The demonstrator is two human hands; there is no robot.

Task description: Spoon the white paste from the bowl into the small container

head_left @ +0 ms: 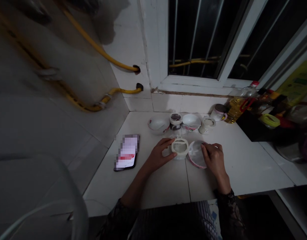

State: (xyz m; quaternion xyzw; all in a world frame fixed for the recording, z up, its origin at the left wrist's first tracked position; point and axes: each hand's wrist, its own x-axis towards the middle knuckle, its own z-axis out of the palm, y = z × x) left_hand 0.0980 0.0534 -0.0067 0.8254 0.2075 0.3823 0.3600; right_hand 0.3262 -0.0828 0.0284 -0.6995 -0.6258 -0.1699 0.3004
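My left hand [160,153] has its thumb and fingers around a small storage jar [180,154] with a pale rim. The jar's clear lid [179,129] appears flipped up at the back. Just right of the jar sits a white bowl with a pink rim [197,162], with whitish contents I cannot make out. Over this bowl's right side is my right hand [213,158], fingers pinched together. What the pinch holds, if anything, is too small and dark to name.
Behind stand a white bowl [158,126], a jar with dark contents [175,120], another bowl [191,122], a pale-lidded jar [207,125] and a mug [219,112]. A phone [127,151] lies left. An oil bottle [235,108] stands right, near several condiments. Yellow pipes [103,53] run along the wall.
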